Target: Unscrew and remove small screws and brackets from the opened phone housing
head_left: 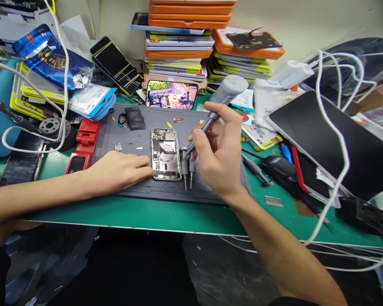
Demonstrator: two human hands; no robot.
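An opened phone housing (166, 155) lies on a dark grey work mat (166, 191), its inner parts exposed. At its lower left edge rest the fingers of my left hand (124, 170), curled and touching the frame; whether anything small is between them is hidden. My right hand (217, 148) grips a grey precision screwdriver (204, 129), index finger over its top end. The screwdriver slants down left, its tip at the housing's right edge. Just right of the housing, two more screwdrivers (185, 170) lie side by side, partly behind my right hand.
A lit phone (171, 94) leans at the mat's back edge before stacked orange and yellow boxes (178, 53). Red clamps (84, 144) and a round screwdriver holder (55, 129) stand left. On the right lie a black-screened tablet (335, 144), white cables (338, 140) and another screwdriver (257, 169).
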